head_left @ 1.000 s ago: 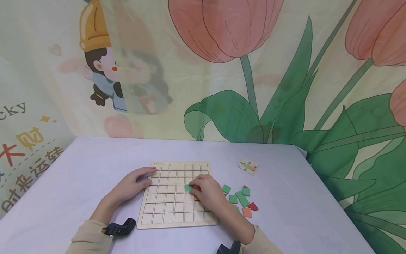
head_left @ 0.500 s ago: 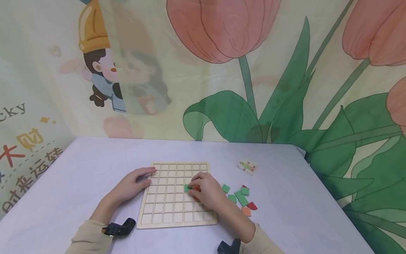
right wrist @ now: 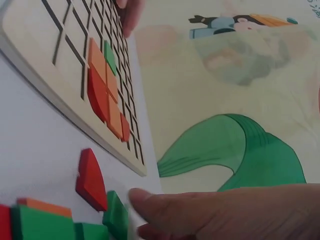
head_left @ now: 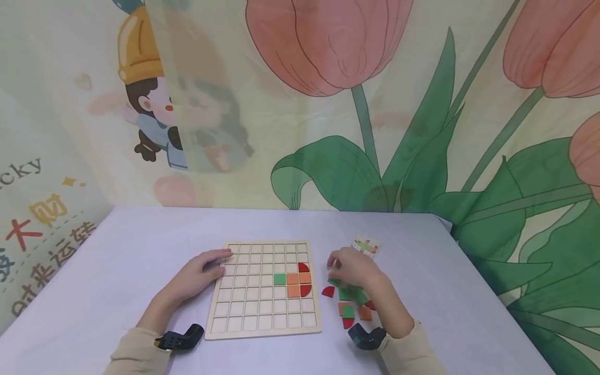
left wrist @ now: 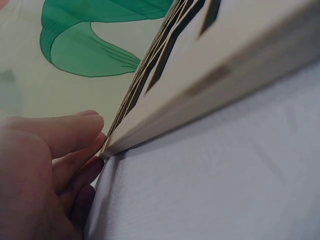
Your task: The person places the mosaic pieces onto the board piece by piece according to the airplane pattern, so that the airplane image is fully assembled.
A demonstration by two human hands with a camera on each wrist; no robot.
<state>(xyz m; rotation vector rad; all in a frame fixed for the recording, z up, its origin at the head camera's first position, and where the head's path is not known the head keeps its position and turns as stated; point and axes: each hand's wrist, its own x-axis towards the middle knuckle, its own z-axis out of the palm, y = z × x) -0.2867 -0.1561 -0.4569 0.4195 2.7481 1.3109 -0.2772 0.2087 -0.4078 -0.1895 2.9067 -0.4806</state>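
A wooden grid board [head_left: 248,333] lies on the white table. Set in its cells are a green square tile [head_left: 279,279], several orange square tiles [head_left: 292,291] and two red quarter-round tiles [head_left: 305,290]. My left hand [head_left: 199,273] rests at the board's left edge, fingers extended. Off the board's right side, my right hand [head_left: 354,268] is over the loose tiles, its fingers bent downward. Its thumb [right wrist: 150,202] is close beside a green tile [right wrist: 116,216]; no tile shows clearly between the fingers.
Loose green, orange and red tiles lie right of the board, including a red quarter-round piece [head_left: 328,291] and an orange tile [head_left: 365,313]. A small pattern card [head_left: 370,245] lies behind the right hand. A printed cloth [head_left: 225,182] hangs behind the table.
My right hand has left the green tile on the board and moved right to the loose pile. The orange and red tiles it covered now show. My left hand stays at the board's edge.
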